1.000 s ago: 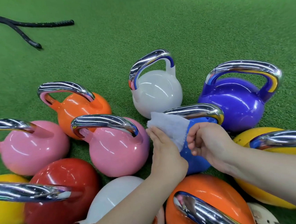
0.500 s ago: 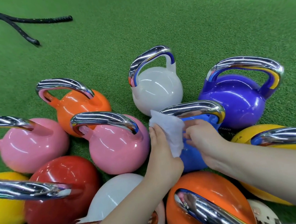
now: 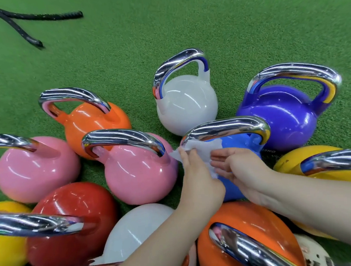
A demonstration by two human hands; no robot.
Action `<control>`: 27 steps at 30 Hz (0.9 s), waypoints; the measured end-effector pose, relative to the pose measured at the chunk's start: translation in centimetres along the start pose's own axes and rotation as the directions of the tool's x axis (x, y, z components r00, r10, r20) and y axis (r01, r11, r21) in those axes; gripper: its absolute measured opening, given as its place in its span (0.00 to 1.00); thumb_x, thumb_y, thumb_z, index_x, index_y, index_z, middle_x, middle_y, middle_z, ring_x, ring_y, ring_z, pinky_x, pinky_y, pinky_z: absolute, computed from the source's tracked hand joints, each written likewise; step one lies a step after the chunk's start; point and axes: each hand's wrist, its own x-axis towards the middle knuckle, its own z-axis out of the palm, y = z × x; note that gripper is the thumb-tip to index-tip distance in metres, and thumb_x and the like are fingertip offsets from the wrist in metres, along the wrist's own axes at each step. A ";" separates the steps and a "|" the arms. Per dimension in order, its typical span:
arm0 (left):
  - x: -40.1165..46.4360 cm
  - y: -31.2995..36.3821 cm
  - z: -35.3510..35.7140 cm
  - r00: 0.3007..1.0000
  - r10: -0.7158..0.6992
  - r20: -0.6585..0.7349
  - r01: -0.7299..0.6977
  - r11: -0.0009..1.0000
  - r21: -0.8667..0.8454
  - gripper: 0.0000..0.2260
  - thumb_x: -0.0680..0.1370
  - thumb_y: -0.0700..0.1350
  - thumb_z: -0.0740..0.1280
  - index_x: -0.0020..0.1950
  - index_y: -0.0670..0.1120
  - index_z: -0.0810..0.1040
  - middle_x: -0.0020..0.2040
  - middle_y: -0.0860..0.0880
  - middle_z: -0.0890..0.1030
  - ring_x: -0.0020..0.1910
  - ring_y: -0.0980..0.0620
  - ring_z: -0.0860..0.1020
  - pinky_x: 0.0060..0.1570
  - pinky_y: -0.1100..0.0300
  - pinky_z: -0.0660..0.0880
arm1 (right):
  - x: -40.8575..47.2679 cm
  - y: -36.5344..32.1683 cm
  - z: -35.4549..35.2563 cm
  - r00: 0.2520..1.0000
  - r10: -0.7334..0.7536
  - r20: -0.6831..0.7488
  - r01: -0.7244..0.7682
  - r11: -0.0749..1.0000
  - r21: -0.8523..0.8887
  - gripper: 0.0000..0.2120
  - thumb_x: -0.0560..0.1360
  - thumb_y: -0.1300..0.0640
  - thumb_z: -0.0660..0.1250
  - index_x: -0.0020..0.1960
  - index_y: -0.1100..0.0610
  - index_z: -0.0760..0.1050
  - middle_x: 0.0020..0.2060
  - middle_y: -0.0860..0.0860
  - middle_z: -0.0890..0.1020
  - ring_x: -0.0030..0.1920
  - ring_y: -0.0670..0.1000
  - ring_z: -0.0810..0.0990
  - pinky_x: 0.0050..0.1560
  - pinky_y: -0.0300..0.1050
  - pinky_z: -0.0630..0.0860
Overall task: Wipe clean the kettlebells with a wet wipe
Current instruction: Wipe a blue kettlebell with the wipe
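Wiping step on blue kettlebell (image 3: 239,146): left hand (image 3: 198,181) pinches the white wet wipe (image 3: 200,152) against its shoulder under the chrome handle (image 3: 225,128), right hand (image 3: 241,167) flat-fingered beside the wipe, gripping nothing; next, probably spread the wipe and rub the body round.

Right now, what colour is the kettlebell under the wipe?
Blue kettlebell, chrome handle; head view.

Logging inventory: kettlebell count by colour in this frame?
Pink kettlebells: 2
Orange: 2
White: 2
Yellow: 2
Red: 1
Blue: 1
Purple: 1
Total: 11
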 end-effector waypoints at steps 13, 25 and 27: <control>2.4 -1.9 -0.5 0.982 -0.186 0.012 0.161 0.815 -0.557 0.36 0.61 0.29 0.61 0.69 0.44 0.66 0.61 0.48 0.77 0.60 0.52 0.74 0.58 0.61 0.72 | 3.7 0.0 2.5 0.921 -0.153 0.359 0.250 0.938 -0.242 0.22 0.69 0.77 0.53 0.54 0.57 0.73 0.44 0.47 0.81 0.43 0.38 0.79 0.36 0.27 0.73; 4.8 -3.0 0.1 0.952 -0.293 0.090 0.262 0.626 -0.735 0.28 0.70 0.20 0.49 0.65 0.38 0.71 0.60 0.42 0.78 0.57 0.47 0.76 0.59 0.57 0.71 | 6.2 0.3 3.2 0.969 -0.118 0.215 0.170 0.956 -0.238 0.15 0.76 0.67 0.56 0.56 0.60 0.77 0.52 0.55 0.81 0.53 0.52 0.79 0.51 0.46 0.77; 5.1 -3.1 0.0 0.970 -0.242 0.029 0.192 0.685 -0.702 0.23 0.73 0.24 0.54 0.64 0.40 0.73 0.58 0.44 0.79 0.57 0.49 0.77 0.59 0.57 0.72 | 5.5 -0.3 2.9 0.966 -0.108 0.233 0.130 0.988 -0.082 0.17 0.75 0.72 0.53 0.52 0.61 0.77 0.46 0.54 0.82 0.51 0.51 0.79 0.49 0.43 0.78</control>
